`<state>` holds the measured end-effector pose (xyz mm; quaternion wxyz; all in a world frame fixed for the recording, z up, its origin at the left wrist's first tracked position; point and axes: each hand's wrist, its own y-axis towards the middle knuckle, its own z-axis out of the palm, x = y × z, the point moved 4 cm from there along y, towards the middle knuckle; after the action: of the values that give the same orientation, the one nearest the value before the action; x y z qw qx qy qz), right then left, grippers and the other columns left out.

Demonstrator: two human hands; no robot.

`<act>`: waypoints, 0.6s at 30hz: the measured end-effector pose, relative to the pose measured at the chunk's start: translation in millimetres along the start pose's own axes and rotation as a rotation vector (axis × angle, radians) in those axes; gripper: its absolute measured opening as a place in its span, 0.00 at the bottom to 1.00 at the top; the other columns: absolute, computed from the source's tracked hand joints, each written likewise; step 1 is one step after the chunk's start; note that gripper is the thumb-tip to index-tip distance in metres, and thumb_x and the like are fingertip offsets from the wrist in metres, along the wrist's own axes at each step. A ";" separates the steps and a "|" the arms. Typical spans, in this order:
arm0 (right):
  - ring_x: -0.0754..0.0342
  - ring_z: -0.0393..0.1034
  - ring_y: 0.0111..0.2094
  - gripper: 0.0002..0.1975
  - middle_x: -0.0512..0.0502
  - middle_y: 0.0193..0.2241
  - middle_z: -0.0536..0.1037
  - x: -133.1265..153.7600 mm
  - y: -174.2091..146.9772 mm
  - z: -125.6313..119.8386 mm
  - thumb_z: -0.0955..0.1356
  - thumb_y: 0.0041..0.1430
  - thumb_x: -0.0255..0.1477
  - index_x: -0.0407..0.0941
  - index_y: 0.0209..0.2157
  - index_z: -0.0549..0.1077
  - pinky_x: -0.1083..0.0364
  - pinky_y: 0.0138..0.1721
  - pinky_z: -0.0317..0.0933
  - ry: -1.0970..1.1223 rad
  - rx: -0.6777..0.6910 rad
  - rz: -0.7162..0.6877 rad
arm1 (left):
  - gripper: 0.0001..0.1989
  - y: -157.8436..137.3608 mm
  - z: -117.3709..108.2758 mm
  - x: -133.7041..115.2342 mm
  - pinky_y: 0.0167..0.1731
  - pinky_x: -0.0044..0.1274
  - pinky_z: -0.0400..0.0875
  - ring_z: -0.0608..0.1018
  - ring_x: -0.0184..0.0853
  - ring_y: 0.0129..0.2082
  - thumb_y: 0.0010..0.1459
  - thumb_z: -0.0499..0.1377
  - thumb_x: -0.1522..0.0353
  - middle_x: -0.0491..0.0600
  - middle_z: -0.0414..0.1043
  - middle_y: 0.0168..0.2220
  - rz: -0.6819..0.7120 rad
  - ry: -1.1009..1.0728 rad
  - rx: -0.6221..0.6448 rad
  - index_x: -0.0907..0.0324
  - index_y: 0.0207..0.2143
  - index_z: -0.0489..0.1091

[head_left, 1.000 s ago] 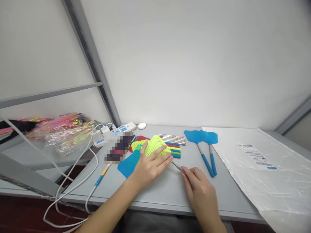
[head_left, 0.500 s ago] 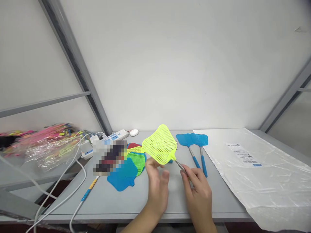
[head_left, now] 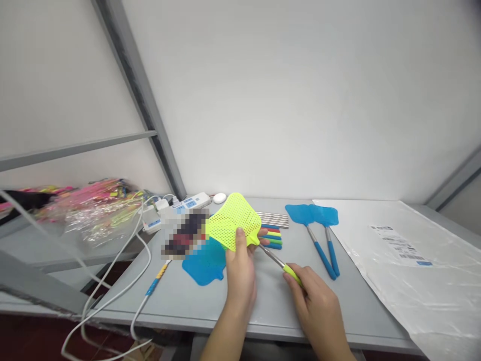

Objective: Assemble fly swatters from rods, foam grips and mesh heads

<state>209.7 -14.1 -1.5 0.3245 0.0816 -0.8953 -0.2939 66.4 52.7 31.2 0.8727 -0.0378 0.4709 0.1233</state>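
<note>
A fly swatter [head_left: 235, 220] with a yellow-green perforated head, a metal rod and a yellow-green grip is held above the table. My left hand [head_left: 240, 265] clasps its head near the neck, thumb on top and fingers beneath. The grip is in my right hand [head_left: 317, 301], whose fingers are closed round it. Under the swatter head, a blue swatter head [head_left: 205, 261] lies on the table. Behind my left fingers are metal rods [head_left: 276, 219] and several coloured grips [head_left: 274, 243], partly hidden.
Two blue fly swatters [head_left: 315, 215] lie on the right, beside a white plastic sheet [head_left: 424, 281] with a printed label. At the left are power strips [head_left: 193, 202], white cables [head_left: 141, 250], a blurred patch [head_left: 186, 233] and clear bags of colourful items [head_left: 101, 205].
My left hand has taken hold of the swatter head. My right hand has moved down and right along the rod to the grip. The camera view has shifted left.
</note>
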 end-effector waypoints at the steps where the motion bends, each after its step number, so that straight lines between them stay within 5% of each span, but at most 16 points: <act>1: 0.54 0.70 0.26 0.12 0.49 0.26 0.74 0.7 0.7 1.7 0.62 0.67 0.35 0.46 0.41 0.73 0.57 0.28 0.62 0.013 0.039 -0.011 | 0.23 0.4 -4.9 -0.8 0.40 0.30 0.74 0.81 0.39 0.36 0.61 0.55 0.52 0.56 0.80 0.38 -0.011 -0.016 -0.010 0.64 0.41 0.73; 7: 0.54 0.73 0.29 0.11 0.47 0.29 0.77 5.0 6.8 5.9 0.61 0.68 0.34 0.46 0.39 0.73 0.58 0.29 0.63 0.059 0.054 -0.055 | 0.24 -1.8 -14.2 -3.1 0.43 0.31 0.73 0.80 0.43 0.46 0.62 0.56 0.54 0.56 0.78 0.44 -0.031 0.029 0.047 0.60 0.52 0.70; 18: 0.55 0.69 0.24 0.12 0.52 0.25 0.76 9.5 13.8 -13.2 0.61 0.67 0.38 0.49 0.34 0.73 0.58 0.26 0.59 0.126 0.225 0.053 | 0.23 -10.4 -23.5 -4.6 0.43 0.29 0.72 0.77 0.43 0.48 0.64 0.52 0.53 0.56 0.79 0.44 -0.018 0.212 0.093 0.61 0.45 0.75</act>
<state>211.3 -12.3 19.7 0.3766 0.1121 -0.9024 -0.1770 47.5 37.6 21.5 0.8200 -0.0141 0.5653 0.0889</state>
